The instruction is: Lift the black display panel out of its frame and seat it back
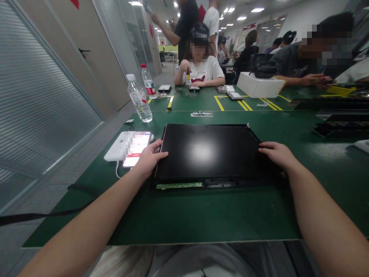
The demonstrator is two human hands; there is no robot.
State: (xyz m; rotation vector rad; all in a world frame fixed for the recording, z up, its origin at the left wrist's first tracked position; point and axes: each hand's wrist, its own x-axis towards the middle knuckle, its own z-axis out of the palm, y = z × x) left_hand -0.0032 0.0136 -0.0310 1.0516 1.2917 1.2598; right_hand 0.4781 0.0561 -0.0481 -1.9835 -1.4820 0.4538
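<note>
Left hand (pixel 148 157), arm extended, grasps one black panel (pixel 207 152) at its nine o'clock edge, thumb uppermost; right hand (pixel 276 154), arm likewise extended, grips the three o'clock edge; panel sits at twelve o'clock from the body, over the green bench (pixel 201 219); one circuit strip (pixel 179 186) at panel's seven o'clock; one lit phone (pixel 140 148) at nine; two bottles (pixel 140 102) toward ten.

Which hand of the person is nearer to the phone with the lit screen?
Left. The left hand, at the left side of the black panel, is close beside the phone; the right hand is at the panel's opposite side, farther from the phone.
</note>
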